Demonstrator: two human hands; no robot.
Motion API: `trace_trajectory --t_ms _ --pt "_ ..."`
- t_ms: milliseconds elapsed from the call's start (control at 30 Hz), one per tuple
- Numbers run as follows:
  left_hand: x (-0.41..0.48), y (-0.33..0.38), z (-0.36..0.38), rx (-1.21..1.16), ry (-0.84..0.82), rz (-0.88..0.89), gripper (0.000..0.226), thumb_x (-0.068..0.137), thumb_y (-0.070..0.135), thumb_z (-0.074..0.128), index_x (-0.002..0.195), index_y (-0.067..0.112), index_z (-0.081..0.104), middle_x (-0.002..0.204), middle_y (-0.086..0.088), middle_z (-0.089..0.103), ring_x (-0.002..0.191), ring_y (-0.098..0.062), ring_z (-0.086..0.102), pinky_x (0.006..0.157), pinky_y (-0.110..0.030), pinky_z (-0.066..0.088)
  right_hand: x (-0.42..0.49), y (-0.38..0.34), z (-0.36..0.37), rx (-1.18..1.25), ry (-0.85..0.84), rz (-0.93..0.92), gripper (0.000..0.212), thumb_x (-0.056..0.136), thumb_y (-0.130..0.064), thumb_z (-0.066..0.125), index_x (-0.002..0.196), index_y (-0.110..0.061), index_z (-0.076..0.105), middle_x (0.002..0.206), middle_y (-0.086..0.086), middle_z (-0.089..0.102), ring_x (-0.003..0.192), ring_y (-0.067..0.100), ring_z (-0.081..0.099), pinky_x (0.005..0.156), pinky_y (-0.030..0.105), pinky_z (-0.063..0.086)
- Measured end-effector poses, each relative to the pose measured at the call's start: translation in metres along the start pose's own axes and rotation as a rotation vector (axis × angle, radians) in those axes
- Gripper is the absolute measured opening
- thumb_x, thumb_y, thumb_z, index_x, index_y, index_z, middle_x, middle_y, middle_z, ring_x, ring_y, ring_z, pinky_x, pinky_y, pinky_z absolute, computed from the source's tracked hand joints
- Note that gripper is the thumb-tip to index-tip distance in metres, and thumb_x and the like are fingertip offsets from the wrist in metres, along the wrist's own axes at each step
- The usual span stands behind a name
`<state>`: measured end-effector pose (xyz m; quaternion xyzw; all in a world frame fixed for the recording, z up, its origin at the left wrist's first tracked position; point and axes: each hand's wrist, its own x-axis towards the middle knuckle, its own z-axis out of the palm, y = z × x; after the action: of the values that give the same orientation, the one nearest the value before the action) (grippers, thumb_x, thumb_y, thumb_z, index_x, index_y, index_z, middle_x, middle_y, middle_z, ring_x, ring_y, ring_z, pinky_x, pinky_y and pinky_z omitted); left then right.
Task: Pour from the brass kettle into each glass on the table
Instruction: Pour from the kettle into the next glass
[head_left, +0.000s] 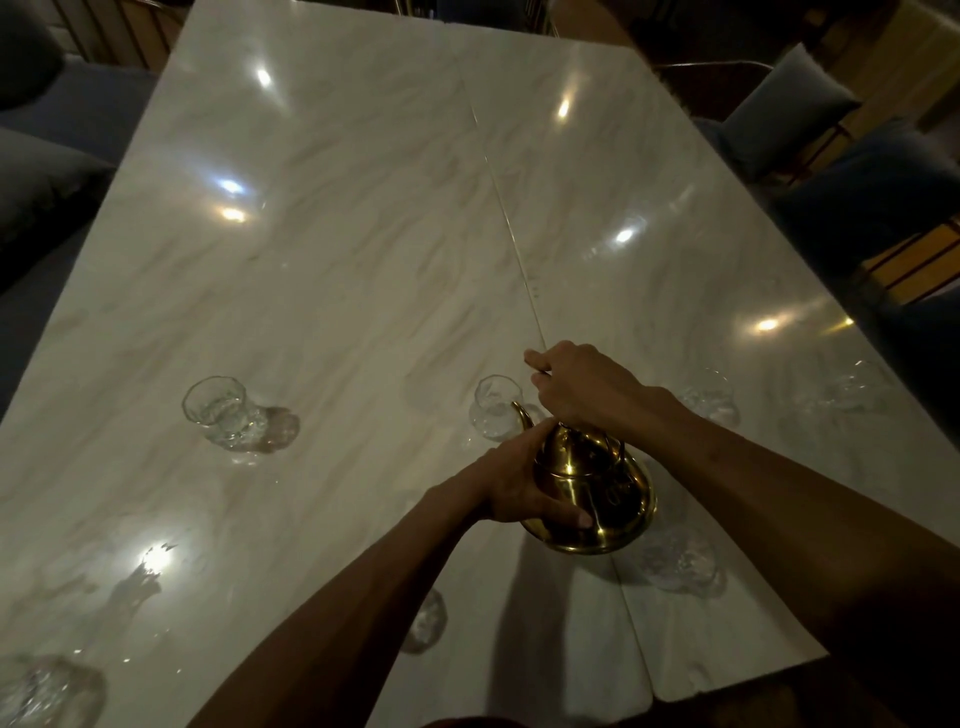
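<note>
Two hands hold the kettle (592, 488) above the table (337, 234), its spout tilted toward 11 o'clock over a glass (496, 408). The right hand (582, 387) is closed round the top handle; the left hand (519, 480) cups the body, thumb pressed low on the brass. Another glass (221, 413) stands well apart at 9 o'clock.

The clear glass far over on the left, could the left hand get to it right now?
Probably not yet: the left hand is pressed against the shiny brass kettle. The marble table between it and that clear glass lies bare.
</note>
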<state>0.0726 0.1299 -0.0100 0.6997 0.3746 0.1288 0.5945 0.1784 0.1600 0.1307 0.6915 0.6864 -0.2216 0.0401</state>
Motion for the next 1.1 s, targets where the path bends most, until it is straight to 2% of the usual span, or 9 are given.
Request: trace_trajectory --t_ms 167,1100 --pt "-0.0003 0.0000 -0.0012 0.000 -0.002 0.003 0.122 0.057 0.064 0.091 0.160 0.043 0.027 0.158 0.009 0.051 0.146 -0.021 0.049 0.118 -0.054 0.046 0.0007 -0.0020 -0.0022 -0.035 -0.008 -0.016 0.045 0.101 -0.021 0.043 0.146 -0.019 0.042 0.147 0.007 0.045 0.128 0.024 0.049 0.098 0.030 0.041" --pt "0.0005 0.0033 -0.0013 0.016 -0.010 0.008 0.121 0.058 0.064 0.088 0.160 0.039 0.029 0.157 0.007 0.052 0.146 -0.021 0.050 0.117 -0.054 0.046 0.0095 0.0054 0.0029 -0.029 -0.007 -0.010 0.044 0.099 -0.021 0.046 0.143 -0.020 0.046 0.142 0.008 0.052 0.120 0.024 0.055 0.093 0.031 0.045"
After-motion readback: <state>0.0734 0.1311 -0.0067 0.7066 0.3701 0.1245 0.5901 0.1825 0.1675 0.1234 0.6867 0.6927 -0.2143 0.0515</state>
